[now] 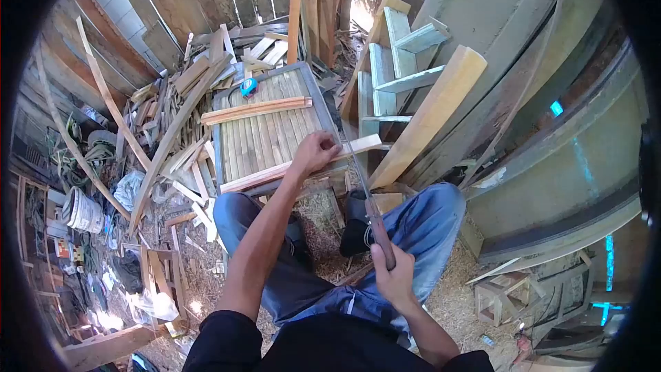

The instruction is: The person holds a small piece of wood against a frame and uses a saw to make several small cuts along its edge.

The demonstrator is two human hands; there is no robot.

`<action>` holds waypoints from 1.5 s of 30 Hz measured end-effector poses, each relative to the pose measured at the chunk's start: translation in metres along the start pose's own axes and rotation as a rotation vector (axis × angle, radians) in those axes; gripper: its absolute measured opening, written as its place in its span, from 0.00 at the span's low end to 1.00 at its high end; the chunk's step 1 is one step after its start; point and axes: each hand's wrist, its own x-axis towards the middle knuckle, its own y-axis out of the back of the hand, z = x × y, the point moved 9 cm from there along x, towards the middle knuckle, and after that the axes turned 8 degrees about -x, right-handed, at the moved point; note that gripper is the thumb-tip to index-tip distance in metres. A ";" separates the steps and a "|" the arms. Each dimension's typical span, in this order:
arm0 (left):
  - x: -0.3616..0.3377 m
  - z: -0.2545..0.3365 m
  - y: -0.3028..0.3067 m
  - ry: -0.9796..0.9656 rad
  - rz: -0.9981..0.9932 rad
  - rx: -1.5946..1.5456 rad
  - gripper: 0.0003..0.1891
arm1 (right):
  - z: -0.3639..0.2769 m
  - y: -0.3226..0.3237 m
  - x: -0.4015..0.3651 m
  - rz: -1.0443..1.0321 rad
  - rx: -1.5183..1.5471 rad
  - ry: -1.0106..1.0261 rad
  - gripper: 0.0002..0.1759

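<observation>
My left hand (315, 152) is closed on a pale wooden strip (272, 173), pressing it down near its right end. The strip lies along the near edge of a slatted, framed wooden panel (261, 139), and its end juts past the panel's right side. In my right hand (394, 274) is the dark handle of a handsaw (377, 224). Its thin blade points away from me and crosses the strip just right of my left fingers. Two reddish strips (258, 109) lie across the panel, with a teal tape measure (248, 87) behind them.
Scrap wood (200, 89) is heaped left of and behind the panel. A thick board (434, 114) leans at the right, beside a white-painted shelf frame (385, 69). Farther left stands a white bucket (84, 210). Wood shavings (213, 303) cover the floor; a small wooden frame (502, 296) sits at lower right.
</observation>
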 end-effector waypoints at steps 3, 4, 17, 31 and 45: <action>0.005 -0.008 0.021 -0.017 0.065 0.010 0.15 | -0.011 -0.022 0.015 0.063 -0.051 0.056 0.15; 0.005 -0.006 0.018 -0.015 0.092 0.024 0.15 | -0.010 -0.019 0.019 0.090 -0.068 0.085 0.15; -0.008 0.006 0.005 -0.032 0.055 -0.035 0.16 | 0.014 0.013 0.005 -0.157 -0.052 -0.046 0.21; -0.002 -0.006 0.005 0.020 0.017 -0.009 0.18 | 0.049 0.050 0.049 -0.415 0.297 -0.163 0.24; -0.013 0.005 0.007 -0.102 0.062 0.087 0.18 | -0.006 -0.001 -0.003 -0.060 -0.059 0.004 0.22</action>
